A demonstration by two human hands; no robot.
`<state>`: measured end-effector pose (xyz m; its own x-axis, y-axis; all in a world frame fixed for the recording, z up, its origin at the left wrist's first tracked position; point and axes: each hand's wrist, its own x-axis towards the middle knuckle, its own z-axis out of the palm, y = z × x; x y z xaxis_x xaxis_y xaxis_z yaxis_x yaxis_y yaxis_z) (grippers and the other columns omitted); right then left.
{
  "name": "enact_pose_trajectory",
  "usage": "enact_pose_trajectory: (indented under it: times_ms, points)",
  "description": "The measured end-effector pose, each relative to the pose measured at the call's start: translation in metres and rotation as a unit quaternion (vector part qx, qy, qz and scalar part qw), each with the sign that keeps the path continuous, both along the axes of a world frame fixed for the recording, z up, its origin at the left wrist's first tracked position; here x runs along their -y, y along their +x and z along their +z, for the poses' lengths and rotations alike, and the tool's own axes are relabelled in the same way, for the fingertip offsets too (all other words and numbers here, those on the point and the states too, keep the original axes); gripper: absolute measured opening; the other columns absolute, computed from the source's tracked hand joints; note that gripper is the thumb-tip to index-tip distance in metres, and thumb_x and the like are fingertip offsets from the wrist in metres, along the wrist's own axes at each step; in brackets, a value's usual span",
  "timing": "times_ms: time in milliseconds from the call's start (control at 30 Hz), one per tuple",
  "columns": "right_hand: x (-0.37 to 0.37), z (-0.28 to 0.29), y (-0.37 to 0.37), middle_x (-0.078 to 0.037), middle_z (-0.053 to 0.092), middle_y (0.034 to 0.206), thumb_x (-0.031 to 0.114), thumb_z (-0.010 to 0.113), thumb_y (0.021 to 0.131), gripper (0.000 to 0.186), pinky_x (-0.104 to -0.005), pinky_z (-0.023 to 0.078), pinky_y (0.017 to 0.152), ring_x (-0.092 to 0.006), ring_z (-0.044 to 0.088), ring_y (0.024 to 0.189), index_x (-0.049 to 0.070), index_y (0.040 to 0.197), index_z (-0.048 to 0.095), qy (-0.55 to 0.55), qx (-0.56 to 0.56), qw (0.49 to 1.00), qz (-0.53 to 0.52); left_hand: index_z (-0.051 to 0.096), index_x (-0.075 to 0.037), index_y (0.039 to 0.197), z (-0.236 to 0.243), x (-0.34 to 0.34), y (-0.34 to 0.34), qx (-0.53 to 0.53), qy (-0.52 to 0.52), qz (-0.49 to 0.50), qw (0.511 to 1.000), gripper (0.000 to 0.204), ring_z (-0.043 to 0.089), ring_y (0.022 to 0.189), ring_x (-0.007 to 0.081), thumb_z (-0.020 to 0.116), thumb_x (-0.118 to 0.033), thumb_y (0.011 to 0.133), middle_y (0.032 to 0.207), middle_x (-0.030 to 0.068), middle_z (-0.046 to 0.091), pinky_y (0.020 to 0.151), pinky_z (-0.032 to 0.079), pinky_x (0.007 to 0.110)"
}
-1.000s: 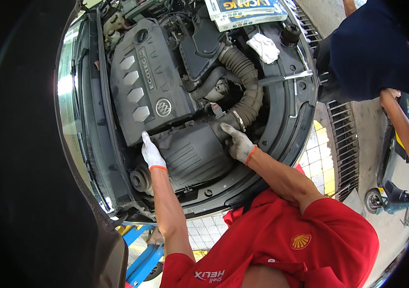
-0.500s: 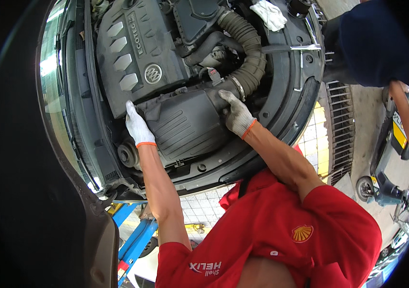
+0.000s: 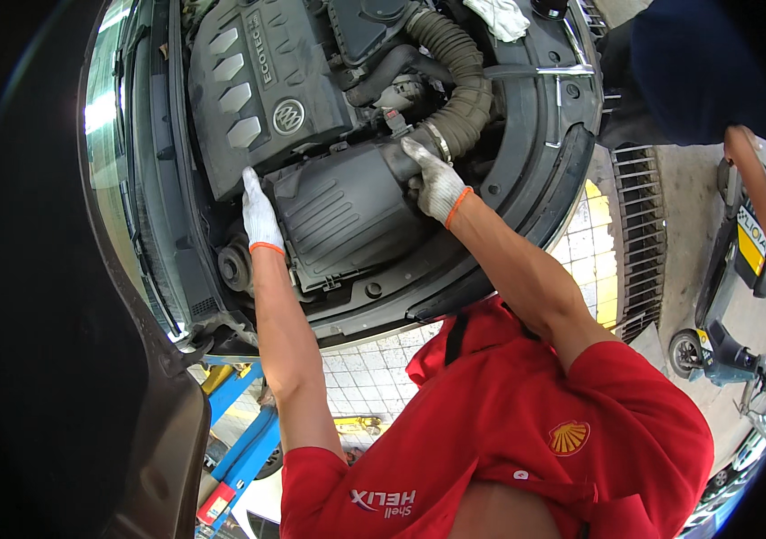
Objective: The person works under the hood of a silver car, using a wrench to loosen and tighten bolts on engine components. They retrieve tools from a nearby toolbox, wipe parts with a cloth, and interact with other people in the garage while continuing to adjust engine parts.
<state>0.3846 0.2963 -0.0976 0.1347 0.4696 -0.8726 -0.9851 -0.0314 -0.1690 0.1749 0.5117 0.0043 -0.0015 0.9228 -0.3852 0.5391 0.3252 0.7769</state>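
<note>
Shifted slightly away from the body since half a second ago, at the right hand (image 3: 439,184). With the left hand (image 3: 261,216), set against the left end of the ribbed black box (image 3: 338,211); with fingers hidden, no telling how closed. Between both grips, the box. With the right, laid thumb-first on its neck, just beside the corrugated hose (image 3: 459,90); clasping or merely touching, unclear. Seemingly at a two-handed steadying step, calling for even hold at both ends.

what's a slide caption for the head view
Left hand and right hand, both gloved, at opposite ends of an air filter box beside the engine cover.
</note>
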Motion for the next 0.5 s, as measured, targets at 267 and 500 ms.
enact_pose_trajectory:
  times_ms: [267, 500]
  points:
    - [0.019, 0.010, 0.001, -0.017, 0.034, 0.175, 0.070, 0.084, 0.084, 0.118, -0.0419, 0.020, 0.131, -0.0294, 0.024, 0.162, -0.003, 0.164, 0.038, -0.022, 0.089, 0.979, 0.182, 0.047, 0.002, 0.161, -0.015, 0.002, -0.012, -0.062, -0.003, 0.006, 0.998, 0.099, 0.048, 0.151, 0.0307, 0.045, -0.078, 0.103, 0.166, 0.0164, 0.050, 0.125, 0.033, 0.038]
    - [0.007, -0.008, -0.009, -0.017, 0.043, 0.169, 0.066, 0.087, 0.083, 0.111, -0.0343, 0.023, 0.129, -0.0234, 0.037, 0.156, -0.004, 0.158, 0.047, -0.059, 0.073, 0.977, 0.193, 0.046, 0.005, 0.160, -0.017, 0.007, -0.010, -0.137, -0.026, -0.008, 0.990, 0.109, 0.048, 0.151, 0.0344, 0.046, -0.084, 0.098, 0.165, 0.0224, 0.049, 0.123, 0.035, 0.039]
